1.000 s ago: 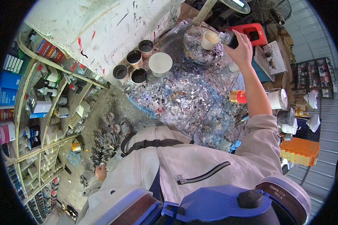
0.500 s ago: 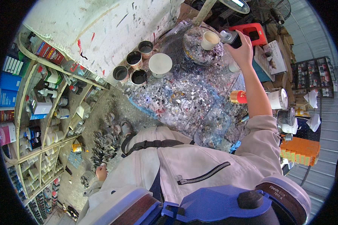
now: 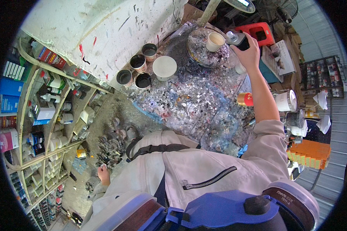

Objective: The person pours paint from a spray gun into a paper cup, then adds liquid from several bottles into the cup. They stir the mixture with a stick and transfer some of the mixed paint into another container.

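Note:
At the back right, my right hand (image 3: 247,53) is closed round a bottle of dark liquid (image 3: 241,41) with a clear nozzle (image 3: 231,36). The bottle leans to the left, its nozzle beside a cream-coloured cup (image 3: 215,41). That cup stands on a round, paint-crusted stand (image 3: 199,49). Low on the left, my left hand (image 3: 103,176) hangs beside my body. Its fingers are closed on a small white thing (image 3: 103,166), too small to name.
Several cups of dark paint (image 3: 143,80) and a white-lidded tub (image 3: 164,67) stand on the paint-spattered table (image 3: 189,100). A red plastic stool (image 3: 263,34) is behind my right hand. Shelves of bottles (image 3: 52,115) line the left; tins (image 3: 285,101) stand right.
The small white thing in my left hand has shifted slightly left and up. My right hand and the bottle are nearly still beside the cup.

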The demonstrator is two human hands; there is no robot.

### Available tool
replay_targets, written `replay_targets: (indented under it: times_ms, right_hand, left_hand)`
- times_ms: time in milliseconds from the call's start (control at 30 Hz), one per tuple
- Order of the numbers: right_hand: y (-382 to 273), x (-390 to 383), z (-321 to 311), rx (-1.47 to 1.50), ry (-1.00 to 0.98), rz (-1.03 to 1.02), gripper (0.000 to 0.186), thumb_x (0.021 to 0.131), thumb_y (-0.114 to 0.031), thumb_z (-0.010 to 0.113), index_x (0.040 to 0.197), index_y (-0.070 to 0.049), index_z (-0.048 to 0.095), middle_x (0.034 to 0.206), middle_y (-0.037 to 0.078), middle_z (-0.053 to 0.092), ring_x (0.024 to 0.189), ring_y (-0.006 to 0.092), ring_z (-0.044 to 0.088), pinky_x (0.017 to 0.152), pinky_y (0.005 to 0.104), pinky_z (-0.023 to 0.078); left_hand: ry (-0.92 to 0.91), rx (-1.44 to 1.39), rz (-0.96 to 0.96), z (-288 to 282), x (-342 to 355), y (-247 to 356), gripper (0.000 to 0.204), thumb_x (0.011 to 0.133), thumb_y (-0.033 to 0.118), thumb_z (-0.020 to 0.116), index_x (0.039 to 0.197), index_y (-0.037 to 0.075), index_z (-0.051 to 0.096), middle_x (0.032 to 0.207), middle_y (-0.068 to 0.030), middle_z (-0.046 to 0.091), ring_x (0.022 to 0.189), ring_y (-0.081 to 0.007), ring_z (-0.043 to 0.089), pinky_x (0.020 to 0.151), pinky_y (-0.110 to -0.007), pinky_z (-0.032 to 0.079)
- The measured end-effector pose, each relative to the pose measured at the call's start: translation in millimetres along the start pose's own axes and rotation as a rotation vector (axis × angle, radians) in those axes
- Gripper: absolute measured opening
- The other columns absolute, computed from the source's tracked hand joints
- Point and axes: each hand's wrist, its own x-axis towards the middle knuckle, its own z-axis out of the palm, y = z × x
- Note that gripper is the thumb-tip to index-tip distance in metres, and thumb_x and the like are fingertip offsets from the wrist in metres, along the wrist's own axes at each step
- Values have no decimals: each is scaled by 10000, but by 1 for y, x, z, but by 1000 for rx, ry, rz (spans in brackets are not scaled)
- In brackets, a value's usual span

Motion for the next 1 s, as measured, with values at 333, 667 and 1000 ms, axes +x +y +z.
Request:
replay_targets:
  times_ms: [333,667,1000]
  right_hand:
    - [-26,-47,4,679,61,382,811,769,-200,1014,1413,69,602,1259,126,733,1168,196,695,1044,325,545]
    - [-150,-182,-7,840,-295,280,828,760,-106,982,1465,-20,558,1315,80,689,1206,187,674,1086,361,519]
    - [-199,-243,-2,895,-207,210,827,665,-158,1000,1373,-53,586,1259,178,666,1175,383,686,1016,448,557]
  left_hand:
    - [-104,-478,279,-5,31,223,219,1072,225,717,976,36,662,795,-5,633,734,-82,591,678,-267,483]
    - [-665,-321,818,-20,-60,548,268,998,249,813,970,7,704,813,16,655,759,-58,572,695,-260,482]
    - [-858,184,946,5,-73,627,331,1001,310,810,885,14,718,745,-5,681,665,-72,603,619,-291,486]
